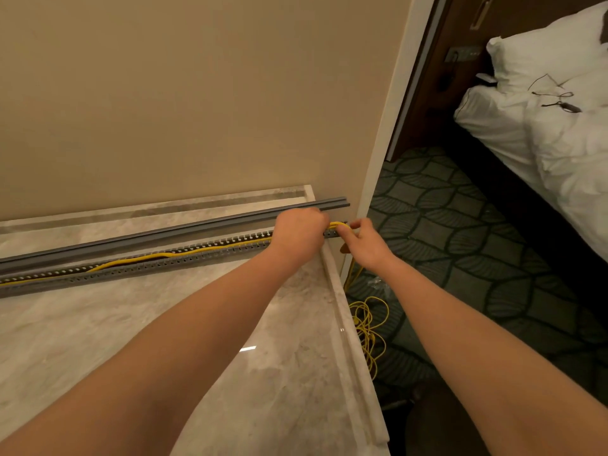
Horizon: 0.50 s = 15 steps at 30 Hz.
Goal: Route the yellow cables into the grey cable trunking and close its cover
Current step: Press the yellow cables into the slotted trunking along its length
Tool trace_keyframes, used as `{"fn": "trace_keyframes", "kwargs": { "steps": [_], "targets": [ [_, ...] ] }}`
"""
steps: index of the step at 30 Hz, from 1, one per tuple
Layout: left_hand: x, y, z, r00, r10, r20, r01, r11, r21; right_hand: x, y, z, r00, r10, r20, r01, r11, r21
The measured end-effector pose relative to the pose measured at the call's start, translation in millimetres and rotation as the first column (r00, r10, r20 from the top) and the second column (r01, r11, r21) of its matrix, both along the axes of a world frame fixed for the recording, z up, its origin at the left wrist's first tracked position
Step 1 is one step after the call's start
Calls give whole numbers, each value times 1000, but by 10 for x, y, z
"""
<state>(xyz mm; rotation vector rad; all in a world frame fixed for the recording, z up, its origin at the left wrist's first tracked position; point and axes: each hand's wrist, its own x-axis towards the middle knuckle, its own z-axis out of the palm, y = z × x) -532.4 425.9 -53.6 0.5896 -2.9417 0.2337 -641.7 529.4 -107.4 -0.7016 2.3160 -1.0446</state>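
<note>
Seating the yellow cables [184, 255] at the grey cable trunking's [138, 269] right end.
Both hands' fingers pinch cable there: left hand [300, 232], right hand [365, 242]. Cover [164, 233] lies just behind the trunking on the bench [164, 324]; I judge slack needs feeding before closing.

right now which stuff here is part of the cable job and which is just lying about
Part of the job:
- yellow cables
- slotted grey plastic cable trunking
- long grey trunking cover
- left hand
- right hand

Just lying about:
- white pillows
- thin dark cord on the bed
</note>
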Motion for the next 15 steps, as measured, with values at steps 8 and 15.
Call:
{"fn": "trace_keyframes", "kwargs": {
  "steps": [8, 15],
  "targets": [
    [-30, -9, -53, 1000, -13, 17, 13, 1000, -4, -12, 15, 45, 1000, 19, -2, -19, 994, -103],
    [-23, -4, -63, 998, -59, 9, 60, 998, -28, -179, 19, 243, 978, 17, -208, -41, 993, -114]
  ]
}}
